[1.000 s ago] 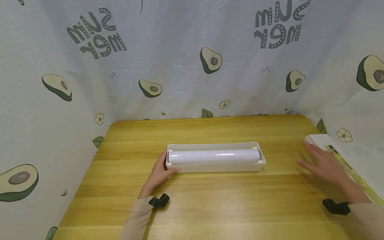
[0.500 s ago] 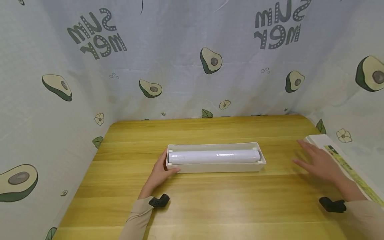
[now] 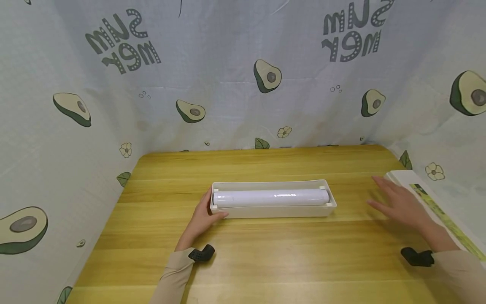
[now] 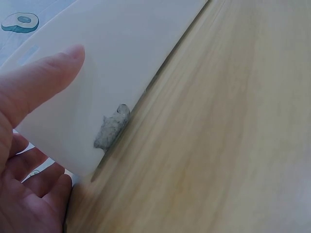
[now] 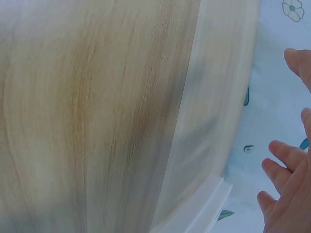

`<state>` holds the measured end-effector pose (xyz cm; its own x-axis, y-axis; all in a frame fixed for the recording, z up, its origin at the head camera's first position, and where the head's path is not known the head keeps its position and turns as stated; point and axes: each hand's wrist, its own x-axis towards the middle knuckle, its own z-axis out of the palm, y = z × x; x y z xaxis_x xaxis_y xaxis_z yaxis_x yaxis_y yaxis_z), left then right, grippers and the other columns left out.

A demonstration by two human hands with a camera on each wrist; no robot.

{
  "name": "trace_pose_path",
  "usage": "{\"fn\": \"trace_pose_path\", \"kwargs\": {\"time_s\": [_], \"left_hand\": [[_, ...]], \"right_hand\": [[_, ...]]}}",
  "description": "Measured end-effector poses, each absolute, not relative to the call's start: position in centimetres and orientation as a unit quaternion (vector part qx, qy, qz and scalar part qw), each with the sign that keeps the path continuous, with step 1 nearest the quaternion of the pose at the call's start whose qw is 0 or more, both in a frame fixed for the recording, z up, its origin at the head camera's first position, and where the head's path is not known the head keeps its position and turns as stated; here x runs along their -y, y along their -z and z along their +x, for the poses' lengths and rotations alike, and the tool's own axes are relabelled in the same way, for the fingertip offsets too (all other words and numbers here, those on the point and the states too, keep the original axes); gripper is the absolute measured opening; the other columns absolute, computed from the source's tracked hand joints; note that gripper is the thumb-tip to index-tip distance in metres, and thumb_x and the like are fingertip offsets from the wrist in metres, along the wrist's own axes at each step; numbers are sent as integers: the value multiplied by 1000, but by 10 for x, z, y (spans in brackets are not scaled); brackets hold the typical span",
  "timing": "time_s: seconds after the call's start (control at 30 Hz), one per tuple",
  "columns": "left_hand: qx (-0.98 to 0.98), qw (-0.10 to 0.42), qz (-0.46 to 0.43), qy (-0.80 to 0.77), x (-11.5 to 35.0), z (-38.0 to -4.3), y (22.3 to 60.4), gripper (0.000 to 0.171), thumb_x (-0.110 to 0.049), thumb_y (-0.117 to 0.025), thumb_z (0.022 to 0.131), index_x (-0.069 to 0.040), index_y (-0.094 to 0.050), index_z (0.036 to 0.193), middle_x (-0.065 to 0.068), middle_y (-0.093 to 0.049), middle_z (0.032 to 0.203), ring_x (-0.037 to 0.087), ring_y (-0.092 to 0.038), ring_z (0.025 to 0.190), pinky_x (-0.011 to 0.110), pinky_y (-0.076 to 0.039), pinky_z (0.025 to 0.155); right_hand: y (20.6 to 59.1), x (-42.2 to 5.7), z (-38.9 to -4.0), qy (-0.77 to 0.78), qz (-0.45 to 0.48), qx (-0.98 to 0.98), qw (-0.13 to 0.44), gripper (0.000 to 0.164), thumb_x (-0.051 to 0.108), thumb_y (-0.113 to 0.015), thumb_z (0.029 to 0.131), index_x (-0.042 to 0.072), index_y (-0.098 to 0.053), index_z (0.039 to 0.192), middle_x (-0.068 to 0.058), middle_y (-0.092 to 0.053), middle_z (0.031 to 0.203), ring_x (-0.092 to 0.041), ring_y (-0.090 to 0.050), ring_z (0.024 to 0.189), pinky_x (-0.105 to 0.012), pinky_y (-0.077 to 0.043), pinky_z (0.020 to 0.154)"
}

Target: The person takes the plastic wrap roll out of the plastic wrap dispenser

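Note:
A long white box [image 3: 273, 212], open at the top, stands near the middle of the wooden table in the head view. Inside it lies a glossy whitish roll [image 3: 265, 197], which looks like cling film. My left hand [image 3: 201, 219] grips the box's left end, thumb on the front wall and fingers round the end. The left wrist view shows a crumpled grey patch [image 4: 112, 128] low on that wall. Well to the right, my right hand [image 3: 403, 207] is held above the table with fingers spread and nothing in them. It is nearest to a long white item [image 3: 402, 175] with a green printed strip.
The white item lies along the right edge of the wooden table [image 3: 265, 257], and its end [image 5: 206, 206] shows in the right wrist view. A pale curtain [image 3: 228, 50] with avocado prints hangs behind the table and on both sides.
My right hand has shifted slightly left, away from the white item on the right. My left hand, the box and the roll have not visibly moved.

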<state>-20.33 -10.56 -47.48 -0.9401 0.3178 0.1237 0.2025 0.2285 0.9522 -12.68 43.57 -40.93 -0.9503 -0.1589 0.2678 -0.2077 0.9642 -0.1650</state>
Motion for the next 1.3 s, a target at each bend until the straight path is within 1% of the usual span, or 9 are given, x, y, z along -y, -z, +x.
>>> {"fn": "trace_pose_path", "kwargs": {"time_s": [0.3, 0.43, 0.53, 0.7, 0.93, 1.13, 1.3], "left_hand": [[-786, 53, 164, -594, 106, -202, 474, 98, -9, -78, 75, -17, -16, 151, 13, -39, 143, 26, -44, 124, 20, -40, 99], [-787, 55, 160, -594, 107, -200, 475, 97, -11, -78, 75, -16, -17, 151, 13, -38, 143, 26, -44, 125, 22, -40, 100], [-786, 57, 158, -595, 107, -200, 476, 97, -11, -78, 75, -16, -17, 151, 14, -38, 143, 26, -44, 125, 23, -40, 101], [-785, 55, 158, -597, 107, -200, 474, 99, -10, -78, 74, -16, -16, 151, 14, -38, 143, 26, -43, 127, 25, -38, 104], [-787, 51, 161, -593, 107, -200, 475, 98, -12, -78, 75, -15, -17, 151, 14, -38, 144, 27, -42, 128, 38, -36, 108], [-789, 48, 160, -591, 107, -200, 475, 98, -12, -79, 74, -16, -18, 151, 14, -39, 144, 26, -42, 128, 35, -36, 107], [-787, 49, 166, -592, 107, -200, 472, 97, -13, -78, 75, -15, -18, 151, 14, -39, 143, 27, -42, 127, 33, -38, 106]], "right_hand": [[408, -430, -130, -98, 99, 982, 126, 81, 36, -66, 84, 9, -25, 149, -35, -42, 134, -54, -42, 113, -65, -30, 91], [407, -429, -131, -99, 102, 983, 114, 81, 37, -65, 85, 9, -23, 149, -36, -42, 133, -54, -41, 114, -66, -29, 93], [407, -426, -130, -96, 102, 984, 108, 81, 37, -64, 86, 9, -22, 149, -36, -42, 132, -54, -41, 113, -65, -30, 93], [405, -422, -130, -88, 107, 984, 113, 82, 38, -66, 84, 8, -25, 149, -33, -44, 132, -52, -43, 113, -62, -33, 91], [401, -414, -132, -78, 106, 985, 112, 84, 39, -67, 84, 10, -24, 149, -34, -44, 132, -52, -44, 112, -62, -35, 89], [402, -408, -134, -88, 112, 983, 119, 83, 37, -69, 82, 11, -26, 149, -33, -45, 132, -51, -44, 113, -62, -35, 90], [402, -407, -135, -82, 117, 983, 113, 82, 37, -65, 85, 11, -23, 150, -34, -44, 132, -53, -43, 112, -63, -34, 90]]}}
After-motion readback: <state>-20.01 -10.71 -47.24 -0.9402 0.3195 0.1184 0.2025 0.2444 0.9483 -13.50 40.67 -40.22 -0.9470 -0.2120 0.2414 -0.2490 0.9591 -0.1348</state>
